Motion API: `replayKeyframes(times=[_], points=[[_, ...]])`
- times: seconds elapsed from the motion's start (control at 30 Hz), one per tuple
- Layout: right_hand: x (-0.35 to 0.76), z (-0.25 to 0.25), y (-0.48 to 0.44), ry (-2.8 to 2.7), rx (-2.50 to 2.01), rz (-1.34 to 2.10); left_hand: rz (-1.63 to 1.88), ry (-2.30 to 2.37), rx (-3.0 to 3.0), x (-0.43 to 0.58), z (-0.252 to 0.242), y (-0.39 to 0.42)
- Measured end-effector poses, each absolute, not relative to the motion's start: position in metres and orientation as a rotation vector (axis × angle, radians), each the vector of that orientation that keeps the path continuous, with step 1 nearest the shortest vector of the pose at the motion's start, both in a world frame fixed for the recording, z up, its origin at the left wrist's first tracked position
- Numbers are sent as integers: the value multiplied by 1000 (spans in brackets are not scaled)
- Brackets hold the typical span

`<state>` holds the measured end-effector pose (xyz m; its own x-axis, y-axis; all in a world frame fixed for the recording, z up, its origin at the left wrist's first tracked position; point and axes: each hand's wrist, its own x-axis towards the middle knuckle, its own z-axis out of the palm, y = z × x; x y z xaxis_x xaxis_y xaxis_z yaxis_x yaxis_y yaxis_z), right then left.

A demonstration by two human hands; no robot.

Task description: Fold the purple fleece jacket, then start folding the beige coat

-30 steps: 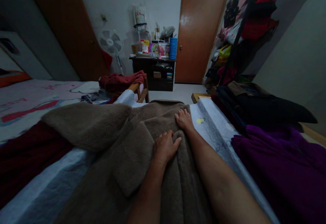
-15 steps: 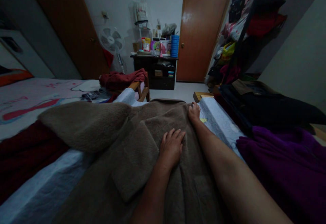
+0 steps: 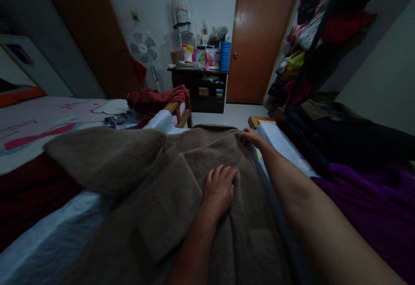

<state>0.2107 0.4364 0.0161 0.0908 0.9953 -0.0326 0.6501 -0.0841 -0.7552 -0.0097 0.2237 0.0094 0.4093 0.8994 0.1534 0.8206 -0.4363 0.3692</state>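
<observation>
A brown fleecy coat [image 3: 171,203] lies spread over the pale blue cover, its collar end at the far side. One wide part, seemingly a sleeve, reaches out to the left, and another section is folded across the middle. My left hand [image 3: 219,190] rests flat on the coat right of centre, fingers stretched out and holding nothing. Farther off, my right hand [image 3: 251,136] is at the coat's upper right edge, fingers curled on the fabric; the fingertips are partly hidden.
Purple clothing [image 3: 366,207] and a dark folded garment pile [image 3: 353,129] lie on the right. Dark red cloth [image 3: 35,198] is at left, and a red garment [image 3: 155,99] hangs over a wooden frame [image 3: 184,114]. A fan [image 3: 145,47] and black cabinet [image 3: 197,90] stand beyond.
My right hand has turned inward, fingers now pointing left, drawing the coat's right edge slightly. More blue cover shows beside that edge. My left hand stays in place.
</observation>
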Motion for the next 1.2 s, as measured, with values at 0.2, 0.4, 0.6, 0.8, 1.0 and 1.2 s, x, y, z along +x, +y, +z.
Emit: replayKeyframes(times=[0.2,0.4,0.6,0.8,1.0,1.2], points=[[216,22,445,-1762,-1893,795,504,1508,2417,-10,7,224],[203,10,439,-1756,-1974,452,476,1517,2415,-10,7,224],[175,-1,414,-1620,-2092,129,443,1529,2439,-9,6,223],[154,5,392,-1812,-2106,-75,421,1573,2431,-8,6,223],[147,-11,378,-1924,-2062,12,448,1570,2416,-6,6,223],[148,-16,374,-1906,-2044,60,423,1579,2423,-5,6,222]])
